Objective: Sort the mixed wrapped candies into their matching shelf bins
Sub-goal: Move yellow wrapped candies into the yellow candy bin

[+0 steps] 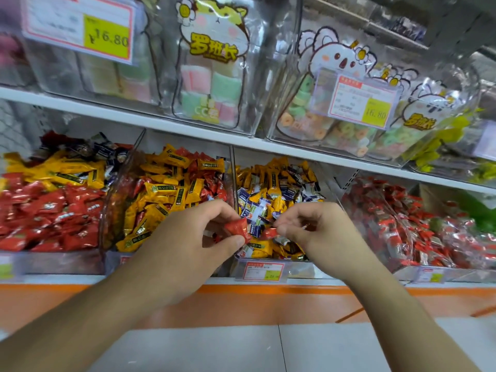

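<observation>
Two red wrapped candies in play: left hand (188, 237) pinches a shiny red candy (237, 228) over the mixed yellow/blue bin (268, 271); right hand (311, 226) pinches a smaller red candy (269, 233) beside it, mostly hidden by curled fingers. Wrapper print unreadable.

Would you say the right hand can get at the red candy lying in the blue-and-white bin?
Probably yes: the right hand is right beside that red candy, fingertips at its wrapper, and nothing lies over it.
</observation>
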Demonstrator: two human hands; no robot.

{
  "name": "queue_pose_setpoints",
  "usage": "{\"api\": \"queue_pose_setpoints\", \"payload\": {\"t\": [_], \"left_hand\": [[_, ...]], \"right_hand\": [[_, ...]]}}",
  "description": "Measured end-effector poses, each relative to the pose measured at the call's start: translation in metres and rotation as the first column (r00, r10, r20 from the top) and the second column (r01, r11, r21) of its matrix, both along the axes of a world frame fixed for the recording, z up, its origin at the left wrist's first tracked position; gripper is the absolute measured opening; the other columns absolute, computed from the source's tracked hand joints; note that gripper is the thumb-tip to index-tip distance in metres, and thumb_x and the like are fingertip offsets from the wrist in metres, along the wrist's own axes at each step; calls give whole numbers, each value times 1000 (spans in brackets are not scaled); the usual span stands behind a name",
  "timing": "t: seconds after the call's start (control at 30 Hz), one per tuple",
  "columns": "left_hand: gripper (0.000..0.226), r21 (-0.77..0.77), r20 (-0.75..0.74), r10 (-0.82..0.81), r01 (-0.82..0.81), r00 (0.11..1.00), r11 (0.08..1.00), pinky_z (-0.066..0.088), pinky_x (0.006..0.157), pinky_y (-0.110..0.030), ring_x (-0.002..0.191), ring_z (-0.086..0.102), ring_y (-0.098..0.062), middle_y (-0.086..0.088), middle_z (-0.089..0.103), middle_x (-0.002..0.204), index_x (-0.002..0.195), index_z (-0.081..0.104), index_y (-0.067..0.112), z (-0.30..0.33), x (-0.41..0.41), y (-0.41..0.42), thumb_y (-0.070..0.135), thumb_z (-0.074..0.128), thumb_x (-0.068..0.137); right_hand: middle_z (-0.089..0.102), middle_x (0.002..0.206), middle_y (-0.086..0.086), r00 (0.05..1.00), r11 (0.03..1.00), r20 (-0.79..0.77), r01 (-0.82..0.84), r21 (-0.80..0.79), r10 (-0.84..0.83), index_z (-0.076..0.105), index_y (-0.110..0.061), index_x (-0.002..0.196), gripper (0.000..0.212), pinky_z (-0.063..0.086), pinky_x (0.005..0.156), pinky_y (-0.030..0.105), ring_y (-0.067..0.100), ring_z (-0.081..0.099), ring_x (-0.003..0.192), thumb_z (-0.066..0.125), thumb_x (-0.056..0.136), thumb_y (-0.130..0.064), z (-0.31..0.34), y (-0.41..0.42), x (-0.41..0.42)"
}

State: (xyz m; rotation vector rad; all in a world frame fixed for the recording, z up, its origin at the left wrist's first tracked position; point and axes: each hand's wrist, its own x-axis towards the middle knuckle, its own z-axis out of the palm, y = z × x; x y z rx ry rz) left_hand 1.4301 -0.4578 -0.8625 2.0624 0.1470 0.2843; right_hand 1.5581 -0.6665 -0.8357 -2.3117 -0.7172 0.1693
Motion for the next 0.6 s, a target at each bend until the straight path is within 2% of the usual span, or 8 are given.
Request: {"api": "queue_pose_setpoints", "payload": {"t": [0.17,0.27,0.33,0.4,0.43,0.53,0.6], "left_hand": [[14,-178,-35,101,-106,994,978,57,89,-37,94,71,1,20,74,105,105,59,37,10,-15,20,35,69,95],[14,-329,-81,120,-140,989,934,57,88,-38,87,75,-7,12,78,97,105,61,27,22,-30,44,23,71,95],[16,-363,-82,141,-161,987,918,60,85,-40,85,77,-15,4,79,93,104,63,19,29,-42,63,14,73,93],[18,-294,-62,215,-224,975,929,62,77,-36,78,77,-16,3,79,89,100,63,19,31,-53,89,12,76,91],[20,-217,-44,277,-280,960,935,61,75,-35,76,76,-15,6,78,88,97,64,24,29,-57,103,14,78,89],[28,-6,27,435,-435,900,900,60,75,-37,79,70,-5,19,72,89,92,61,38,21,-68,144,21,82,85],[29,125,13,487,-485,873,866,54,70,-24,80,67,0,21,70,90,95,57,41,18,-76,161,29,82,85]], "right_hand": [[70,74,-13,995,982,49,-91,164,84,78,-29,82,15,50,67,16,7,65,75,78,92,-17,8,61,-42],[71,72,-12,994,964,67,-103,246,89,78,-28,82,16,50,62,17,7,66,70,78,91,-16,8,95,-61],[73,77,-15,992,956,70,-118,268,103,79,-32,86,14,52,64,19,5,68,75,77,92,-19,7,120,-71],[74,85,-20,990,952,70,-139,274,124,78,-37,95,14,56,71,24,3,69,85,75,94,-23,6,140,-79],[73,88,-22,989,950,75,-141,279,125,76,-40,98,16,57,74,26,2,69,88,73,95,-24,6,147,-81],[73,89,-19,992,951,71,-117,287,101,74,-41,99,17,57,72,25,5,69,85,70,98,-24,5,159,-80],[73,86,-17,994,952,71,-105,288,89,74,-39,97,19,55,67,22,5,68,82,71,98,-21,5,160,-77]]}}
